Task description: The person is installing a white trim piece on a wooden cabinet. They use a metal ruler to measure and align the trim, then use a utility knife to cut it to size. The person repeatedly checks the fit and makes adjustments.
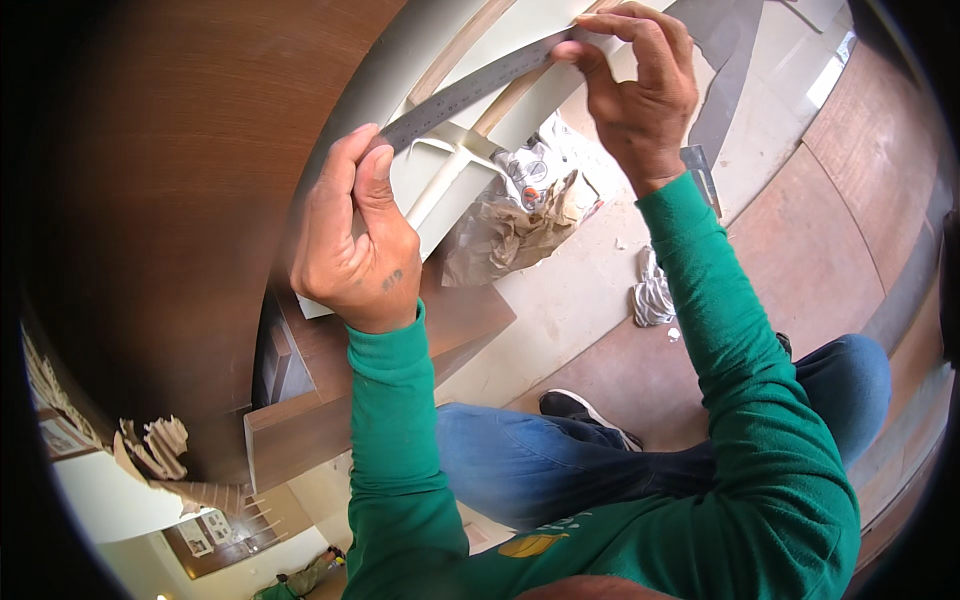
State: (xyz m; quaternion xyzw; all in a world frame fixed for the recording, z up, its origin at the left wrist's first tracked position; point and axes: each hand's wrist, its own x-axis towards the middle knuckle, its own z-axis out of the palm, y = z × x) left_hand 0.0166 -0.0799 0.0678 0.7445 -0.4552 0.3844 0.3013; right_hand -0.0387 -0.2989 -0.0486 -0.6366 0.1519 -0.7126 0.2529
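Observation:
A flat grey metal ruler [470, 92] with fine markings slants across the upper middle, held up between my two hands. My left hand [365, 235] pinches its lower left end between thumb and fingers. At the upper right end, my right hand [645, 95] grips it the same way, thumb below and fingers above. Behind the ruler are white panels and a pale crossed frame [455, 160] with wooden strips. What exactly the ruler touches, if anything, I cannot tell.
A large dark brown wood panel [190, 180] fills the left. Crumpled brown paper [510, 235] and plastic lie below the frame. A brown wooden box-like piece [300, 430] stands by my left forearm. A white cloth [652, 290] lies on the floor, beside brown boards [800, 250].

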